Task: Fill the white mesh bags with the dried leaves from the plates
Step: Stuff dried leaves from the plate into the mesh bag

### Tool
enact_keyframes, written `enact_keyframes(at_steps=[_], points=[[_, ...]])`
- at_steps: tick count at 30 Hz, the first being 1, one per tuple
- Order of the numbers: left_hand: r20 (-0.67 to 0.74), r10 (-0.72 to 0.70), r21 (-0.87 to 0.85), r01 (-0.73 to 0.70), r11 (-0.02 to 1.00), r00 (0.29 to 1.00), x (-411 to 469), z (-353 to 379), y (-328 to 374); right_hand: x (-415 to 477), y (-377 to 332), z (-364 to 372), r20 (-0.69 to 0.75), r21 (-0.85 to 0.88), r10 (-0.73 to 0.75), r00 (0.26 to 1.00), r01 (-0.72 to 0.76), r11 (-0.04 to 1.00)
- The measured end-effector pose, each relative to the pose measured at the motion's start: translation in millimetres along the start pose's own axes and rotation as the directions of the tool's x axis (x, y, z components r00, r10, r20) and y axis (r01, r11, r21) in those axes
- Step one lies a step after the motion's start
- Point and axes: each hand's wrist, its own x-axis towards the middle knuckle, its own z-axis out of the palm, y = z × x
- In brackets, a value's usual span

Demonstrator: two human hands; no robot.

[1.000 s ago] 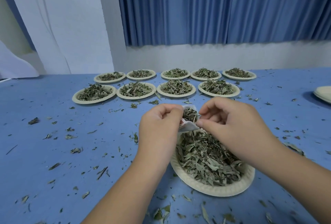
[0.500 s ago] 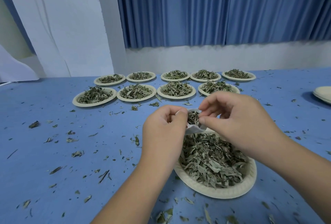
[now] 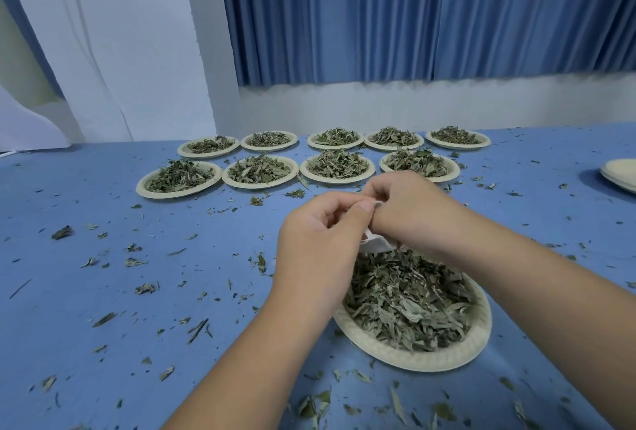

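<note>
White mesh bag (image 3: 377,245), top pinched by left hand (image 3: 320,244) and right hand (image 3: 413,213) — body hanging below

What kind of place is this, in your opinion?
Probably an indoor workroom or recording room: a long blue-covered table, rows of paper plates heaped with dried leaves, and blue curtains behind.

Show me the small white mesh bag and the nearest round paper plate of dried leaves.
Small white mesh bag (image 3: 377,244): head view, its exposed lower corner.
Nearest round paper plate (image 3: 430,362): head view, its bare front rim.
</note>
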Motion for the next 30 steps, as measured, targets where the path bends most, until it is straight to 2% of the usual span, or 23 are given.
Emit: enact_keyframes(at_steps=[2,4,6,8,11,14,16,19,21,22,24,26,30], points=[[-0.010,0.012,-0.015,-0.012,1.000,1.000,0.7,-1.3,-0.1,1.3,-2.1,2.1,0.002,-0.080,-0.024,1.000,0.024,0.997],[-0.034,0.040,0.008,-0.039,0.999,0.999,1.2,-4.0,-0.3,-1.1,-0.8,-4.9,0.111,0.118,-0.023,0.994,0.010,0.993],[-0.069,0.045,0.004,-0.044,0.999,0.997,2.1,-6.4,0.3,-3.9,2.6,-17.3,0.278,0.324,-0.039,0.960,-0.055,0.944],[-0.078,0.032,-0.016,-0.034,0.999,0.996,2.6,-6.2,0.3,-4.1,4.6,-25.7,0.333,0.365,-0.055,0.941,-0.074,0.928],[-0.010,0.029,-0.032,-0.029,0.999,1.000,0.4,0.1,0.3,0.1,3.4,-16.0,0.154,0.189,-0.011,0.988,-0.019,0.982],[-0.017,0.038,0.017,-0.038,0.999,0.999,-1.9,4.1,-0.8,4.1,0.5,0.9,0.010,-0.072,-0.030,0.999,0.031,0.997],[-0.024,0.044,0.034,-0.043,0.999,0.999,-2.2,3.2,-1.3,5.6,3.4,1.3,0.004,-0.061,-0.041,0.999,0.041,0.997],[-0.079,0.053,0.037,-0.050,0.998,0.996,0.6,-3.9,-1.8,-3.4,10.3,-14.4,0.010,0.116,-0.092,0.996,0.090,0.989],[-0.122,0.046,0.035,-0.042,0.999,0.991,4.3,-8.2,-2.2,-12.7,18.4,-25.7,-0.020,0.099,-0.107,0.994,0.108,0.989],[-0.140,0.046,0.041,-0.041,0.998,0.989,6.2,-9.9,-2.3,-17.7,22.5,-29.5,-0.035,0.037,-0.094,0.995,0.096,0.995],[-0.178,0.062,0.063,-0.051,0.997,0.982,9.5,-12.7,-2.7,-29.2,28.6,-32.5,-0.014,-0.128,-0.061,0.998,0.059,0.990],[-0.210,0.090,0.087,-0.073,0.993,0.973,12.1,-15.7,-3.6,-40.4,30.8,-30.1,0.086,-0.286,-0.054,0.995,0.077,0.955],[-0.252,0.140,0.136,-0.108,0.985,0.957,15.5,-22.1,-4.4,-56.2,25.4,-23.3,0.302,-0.456,-0.146,0.942,0.277,0.846]])
